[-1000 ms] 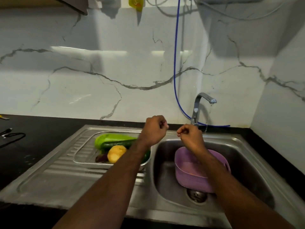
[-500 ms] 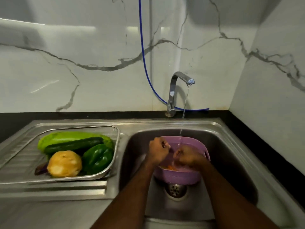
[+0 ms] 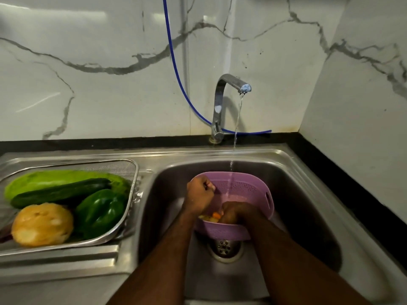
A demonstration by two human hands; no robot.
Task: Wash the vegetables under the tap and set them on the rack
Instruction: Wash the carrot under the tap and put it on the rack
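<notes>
A purple colander (image 3: 248, 188) stands in the steel sink (image 3: 308, 194), and the tap (image 3: 222, 89) runs a thin stream of water into it. My left hand (image 3: 200, 194) is a fist at the colander's left rim and appears to grip it. My right hand (image 3: 239, 213) reaches down inside, its fingers hidden among small vegetables; an orange carrot piece (image 3: 217, 215) shows beside it. On the drainboard, the metal mesh rack (image 3: 134, 172) holds a pale green leafy vegetable (image 3: 44, 178), a cucumber (image 3: 59, 191), a green pepper (image 3: 99, 211) and a round yellow vegetable (image 3: 41, 224).
A blue hose (image 3: 176, 69) hangs down the marble wall behind the tap. The sink drain (image 3: 224, 247) lies just below the colander. Black counter runs along the back and right of the sink, with a wall corner at right.
Both hands have dropped from in front of the tap into the sink. The left fist sits at the colander's rim and the right hand has gone deeper inside. The view has moved closer.
</notes>
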